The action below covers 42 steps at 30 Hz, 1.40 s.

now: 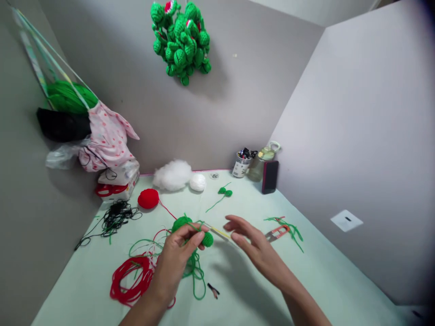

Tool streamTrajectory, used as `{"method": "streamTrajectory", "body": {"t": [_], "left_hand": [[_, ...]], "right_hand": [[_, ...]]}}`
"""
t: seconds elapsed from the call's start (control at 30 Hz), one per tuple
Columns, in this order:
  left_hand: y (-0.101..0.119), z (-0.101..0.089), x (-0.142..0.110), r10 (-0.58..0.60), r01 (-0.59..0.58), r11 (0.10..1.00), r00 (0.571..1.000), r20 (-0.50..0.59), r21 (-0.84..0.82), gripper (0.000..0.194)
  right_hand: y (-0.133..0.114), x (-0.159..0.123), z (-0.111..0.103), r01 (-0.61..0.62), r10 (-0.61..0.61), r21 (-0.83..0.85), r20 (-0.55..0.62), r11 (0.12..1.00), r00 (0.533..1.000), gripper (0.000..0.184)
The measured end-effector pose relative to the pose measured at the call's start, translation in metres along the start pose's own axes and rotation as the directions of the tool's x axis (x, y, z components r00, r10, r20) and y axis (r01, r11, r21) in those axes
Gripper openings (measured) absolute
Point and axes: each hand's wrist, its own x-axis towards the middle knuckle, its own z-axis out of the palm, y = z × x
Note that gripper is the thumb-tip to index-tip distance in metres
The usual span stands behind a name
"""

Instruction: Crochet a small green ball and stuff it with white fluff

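Observation:
My left hand [185,246] is closed, thumb and fingers pinching a green crochet piece [207,239] whose rounded end sticks out beside the fingertips. A yellow crochet hook [220,232] slants from that piece toward my right hand [254,242]. The fingers of my right hand are apart, with the thumb close to the hook's rear end; I cannot tell if they touch. Behind the left fingers sits a green yarn ball [181,222], partly covered. Loose green yarn [196,271] hangs in loops below the left hand.
Red yarn coils [131,280] lie left, near a red yarn ball [148,198] and tangled black yarn [118,215]. White stuffing [173,175] and a white ball [197,182] are at the back. Orange thread snips [277,233] lie right; a phone [270,177] stands by a bottle [260,165].

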Motion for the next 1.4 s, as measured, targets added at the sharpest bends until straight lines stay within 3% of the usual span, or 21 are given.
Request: {"method": "streamTrajectory", "body": {"t": [0.07,0.1,0.17,0.3,0.33,0.4,0.5,0.57,0.67,0.8,0.93,1.0,1.07,1.17,1.23,1.33,1.4], "left_hand": [[-0.004,0.001,-0.001,0.014,-0.015,1.000,0.999,0.033,0.026,0.017],[-0.006,0.001,-0.001,0.023,-0.024,0.999,0.999,0.045,0.037,0.018],[-0.008,-0.001,-0.001,0.052,-0.055,0.997,0.998,0.048,0.055,0.016],[0.002,-0.008,-0.002,0.077,-0.078,0.996,0.997,0.012,0.054,0.009],[0.006,-0.009,-0.004,0.063,-0.065,0.997,0.997,0.047,0.042,0.010],[0.013,-0.008,-0.008,0.047,-0.056,0.998,0.971,0.233,0.035,0.009],[0.014,-0.003,-0.012,0.028,-0.092,0.991,0.848,0.530,0.094,0.010],[0.007,-0.001,-0.013,0.018,-0.152,0.971,0.819,0.574,0.186,0.027],[-0.007,0.000,-0.012,-0.006,-0.157,0.953,0.847,0.532,0.261,0.043],[-0.012,0.000,-0.011,-0.081,0.008,0.987,0.885,0.458,0.160,0.043],[0.000,-0.001,-0.008,-0.175,0.029,0.957,0.851,0.496,0.289,0.027],[0.003,-0.003,-0.005,-0.111,-0.059,0.916,0.913,0.392,0.397,0.016],[0.000,-0.007,-0.001,0.025,-0.123,0.873,0.978,0.208,0.472,0.012],[-0.013,-0.012,0.006,0.104,-0.103,0.901,0.994,0.021,0.421,0.025],[-0.022,-0.013,0.010,0.065,-0.063,0.958,0.998,0.002,0.279,0.034],[-0.032,-0.012,0.013,0.006,-0.018,0.989,0.996,0.085,0.144,0.023],[-0.034,-0.010,0.015,0.016,-0.030,0.991,0.994,0.112,0.132,0.018]], "right_hand": [[-0.011,0.003,0.018,0.031,-0.061,0.210,0.136,0.977,0.989,0.042],[-0.016,0.006,0.026,0.030,-0.066,0.247,0.141,0.969,0.988,0.036],[-0.021,0.013,0.036,0.035,-0.060,0.307,0.071,0.951,0.996,0.020],[-0.015,0.029,0.040,0.005,0.030,0.533,-0.057,0.846,0.998,0.019],[-0.011,0.033,0.039,0.014,0.053,0.572,-0.099,0.820,0.994,0.020],[-0.002,0.038,0.039,0.038,0.089,0.618,-0.174,0.785,0.981,0.022],[0.010,0.044,0.040,0.059,0.135,0.671,-0.235,0.739,0.963,0.026],[0.015,0.046,0.040,0.059,0.177,0.717,-0.250,0.695,0.952,0.031],[0.019,0.047,0.036,0.037,0.245,0.777,-0.243,0.629,0.939,0.041],[0.023,0.048,0.026,0.003,0.324,0.824,-0.226,0.566,0.919,0.049],[0.021,0.046,0.022,-0.015,0.355,0.842,-0.212,0.540,0.910,0.049],[0.018,0.043,0.024,-0.018,0.348,0.834,-0.210,0.552,0.914,0.045],[0.013,0.039,0.029,-0.021,0.313,0.794,-0.215,0.607,0.925,0.039],[0.008,0.032,0.041,-0.043,0.225,0.699,-0.171,0.714,0.959,0.025],[0.007,0.028,0.049,-0.099,0.185,0.675,-0.056,0.731,0.981,0.022],[0.009,0.025,0.060,-0.212,0.181,0.695,0.118,0.687,0.976,0.029],[0.012,0.024,0.065,-0.245,0.198,0.709,0.150,0.661,0.969,0.034]]}}
